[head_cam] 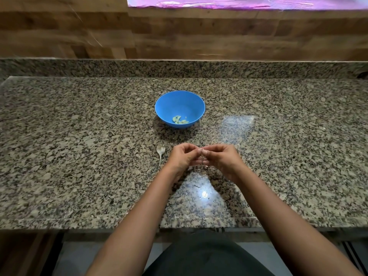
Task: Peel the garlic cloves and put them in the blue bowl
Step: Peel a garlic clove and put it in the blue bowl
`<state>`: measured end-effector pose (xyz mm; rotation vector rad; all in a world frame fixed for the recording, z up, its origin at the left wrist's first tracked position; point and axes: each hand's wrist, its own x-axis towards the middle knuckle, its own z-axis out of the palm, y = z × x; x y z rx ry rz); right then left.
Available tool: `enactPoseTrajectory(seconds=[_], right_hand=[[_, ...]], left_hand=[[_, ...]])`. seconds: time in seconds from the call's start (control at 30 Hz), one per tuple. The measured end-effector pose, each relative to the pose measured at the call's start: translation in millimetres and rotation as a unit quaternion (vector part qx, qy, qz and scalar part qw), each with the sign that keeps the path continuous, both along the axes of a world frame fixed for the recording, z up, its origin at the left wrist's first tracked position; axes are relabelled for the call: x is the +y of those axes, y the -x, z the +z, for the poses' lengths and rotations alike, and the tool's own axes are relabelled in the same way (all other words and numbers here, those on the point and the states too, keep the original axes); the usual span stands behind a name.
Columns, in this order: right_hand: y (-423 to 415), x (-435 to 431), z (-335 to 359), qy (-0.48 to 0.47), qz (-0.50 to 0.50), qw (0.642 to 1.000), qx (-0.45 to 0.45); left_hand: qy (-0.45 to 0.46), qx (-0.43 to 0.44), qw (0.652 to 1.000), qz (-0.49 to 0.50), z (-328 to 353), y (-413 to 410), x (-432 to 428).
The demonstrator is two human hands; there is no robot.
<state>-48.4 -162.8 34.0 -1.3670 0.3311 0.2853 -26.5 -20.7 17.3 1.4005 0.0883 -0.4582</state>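
Fingers point(194, 150) of the left hand point(182, 157) and right hand point(221, 157) pinch a small pale garlic clove point(202, 156) just in front of the blue bowl point(169, 100), where several peeled cloves point(180, 120) already lie. How many remain is unclear. A spoon point(161, 151) rests front-left of the bowl on the speckled granite bench point(79, 136); wood panelling point(179, 36) rises behind it.

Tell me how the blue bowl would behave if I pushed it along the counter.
The blue bowl looks like plastic with only a few peeled cloves inside, so probably light. The polished granite counter would likely let it slide easily. Its sides narrow to a small base, so a push at the rim might tip it.
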Motion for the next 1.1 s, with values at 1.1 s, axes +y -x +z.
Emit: enactPoseTrajectory(seconds=[1.1], right_hand=[[13,13,-9,0.104,-0.068,0.990,-0.070]], left_hand=[[-0.364,-0.179,0.914,-0.027,3,9,-10]])
